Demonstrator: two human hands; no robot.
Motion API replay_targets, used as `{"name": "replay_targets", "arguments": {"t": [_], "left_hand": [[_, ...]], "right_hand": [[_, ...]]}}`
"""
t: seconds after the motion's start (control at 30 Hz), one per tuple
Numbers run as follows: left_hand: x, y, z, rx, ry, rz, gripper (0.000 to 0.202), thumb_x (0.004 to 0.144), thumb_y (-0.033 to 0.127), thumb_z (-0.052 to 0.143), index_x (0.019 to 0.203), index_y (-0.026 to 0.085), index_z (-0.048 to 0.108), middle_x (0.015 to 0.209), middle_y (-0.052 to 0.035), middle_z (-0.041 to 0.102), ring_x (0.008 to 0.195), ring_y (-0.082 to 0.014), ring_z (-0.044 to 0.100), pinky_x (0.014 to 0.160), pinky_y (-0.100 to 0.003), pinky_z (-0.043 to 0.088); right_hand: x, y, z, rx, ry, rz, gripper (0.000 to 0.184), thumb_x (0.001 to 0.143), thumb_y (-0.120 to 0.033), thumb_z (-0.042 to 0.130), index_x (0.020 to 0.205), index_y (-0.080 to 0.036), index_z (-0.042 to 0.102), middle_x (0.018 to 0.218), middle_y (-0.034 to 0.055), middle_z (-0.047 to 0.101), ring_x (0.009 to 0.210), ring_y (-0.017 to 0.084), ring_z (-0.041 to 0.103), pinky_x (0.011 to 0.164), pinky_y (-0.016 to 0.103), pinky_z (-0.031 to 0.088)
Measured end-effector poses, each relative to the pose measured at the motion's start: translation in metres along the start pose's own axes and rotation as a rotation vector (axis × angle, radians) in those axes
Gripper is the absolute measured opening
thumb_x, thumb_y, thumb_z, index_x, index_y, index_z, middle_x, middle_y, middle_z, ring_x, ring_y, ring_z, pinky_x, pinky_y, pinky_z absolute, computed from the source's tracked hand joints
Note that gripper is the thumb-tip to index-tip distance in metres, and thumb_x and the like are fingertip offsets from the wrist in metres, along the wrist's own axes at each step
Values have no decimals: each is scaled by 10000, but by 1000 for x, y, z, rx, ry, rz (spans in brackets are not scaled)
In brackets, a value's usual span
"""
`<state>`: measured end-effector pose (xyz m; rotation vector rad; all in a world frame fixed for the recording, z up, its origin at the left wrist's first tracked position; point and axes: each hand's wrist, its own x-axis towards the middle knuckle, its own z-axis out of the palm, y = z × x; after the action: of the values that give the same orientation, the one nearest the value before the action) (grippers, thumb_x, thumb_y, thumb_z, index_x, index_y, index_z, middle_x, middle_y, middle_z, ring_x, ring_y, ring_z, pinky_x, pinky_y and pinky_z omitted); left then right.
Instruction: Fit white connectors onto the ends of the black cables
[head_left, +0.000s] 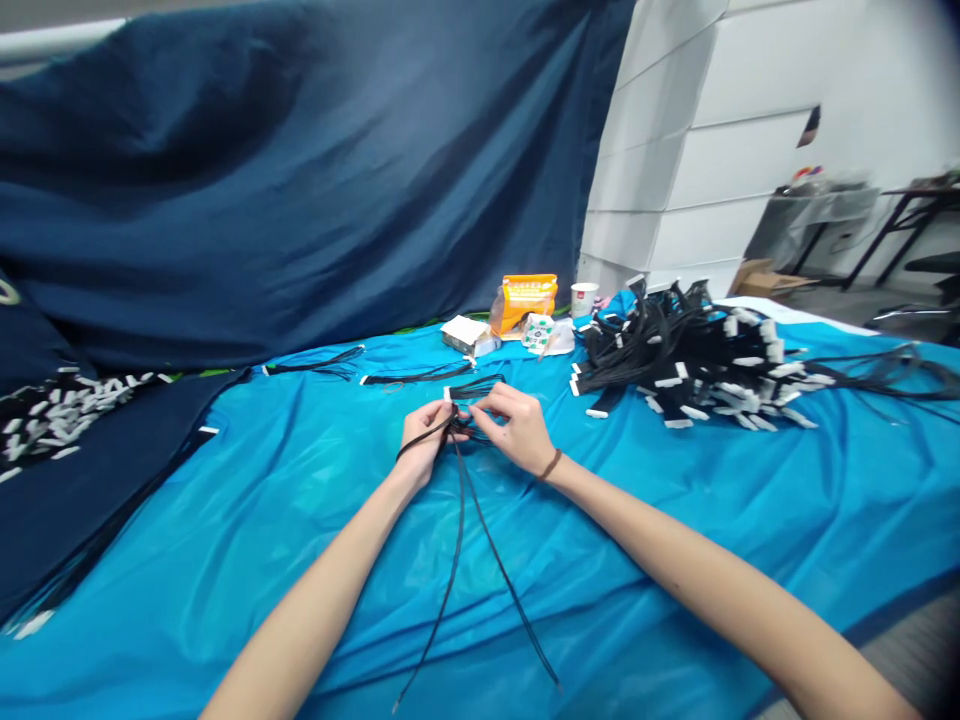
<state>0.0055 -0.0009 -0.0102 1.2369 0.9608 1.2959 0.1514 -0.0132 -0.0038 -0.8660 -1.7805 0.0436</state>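
A black wire harness (458, 500) is in my hands over the middle of the table, two of its long wires hanging down toward the front edge. My left hand (421, 442) is closed around the gathered part, with one wire looped over its back. Thumb and forefinger of my right hand (519, 428) pinch at the black wires just to the right. A white connector (448, 394) shows above the left fingertips; whether it belongs to the held harness I cannot tell. The exact point where the wires cross is partly hidden by the fingers.
On the right lies a large heap of black cables (682, 350) with white connectors. More connectors (67, 415) sit on dark cloth at left. Single harnesses (416, 376), a small box (470, 334), an orange bag (525, 300) and a paper cup (584, 299) stand behind my hands.
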Motion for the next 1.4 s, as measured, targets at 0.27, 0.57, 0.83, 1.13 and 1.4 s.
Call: {"name": "replay_targets", "arguments": {"t": [0.27,0.57,0.83,1.13,1.4], "left_hand": [[1,-4,0,32,-34,30,371,634,445,640,781,105,637,703,-61,652,573,-153,601,509,-262,511],[0,-1,1,76,-41,68,377,641,437,636,831,112,664,750,-62,663,577,-152,601,510,-260,509],[0,0,2,104,-4,80,361,615,428,656,800,118,670,698,-42,660,536,-149,591,489,-246,491],[-1,-3,-1,147,-18,87,321,631,417,646,774,131,667,593,-3,621,489,-141,573,481,-236,467],[-1,-1,-1,52,-63,2,330,640,418,644,779,118,641,651,-25,635,522,-132,572,520,-260,500]], "right_hand": [[1,0,-1,-15,-2,18,237,828,-280,489,653,-176,609,620,14,514,603,120,481,562,237,356],[0,1,0,0,-9,20,208,832,-256,484,692,-172,614,644,16,526,623,120,498,577,234,369],[-2,2,2,-119,-74,-42,249,859,-228,425,678,-174,588,668,24,513,669,129,500,627,237,374],[-3,2,0,-219,-126,-120,257,881,-227,377,693,-174,543,702,34,500,697,138,477,643,243,368],[-2,3,0,-255,-147,-144,242,889,-244,386,778,-166,587,754,54,538,745,149,477,658,256,392]]}}
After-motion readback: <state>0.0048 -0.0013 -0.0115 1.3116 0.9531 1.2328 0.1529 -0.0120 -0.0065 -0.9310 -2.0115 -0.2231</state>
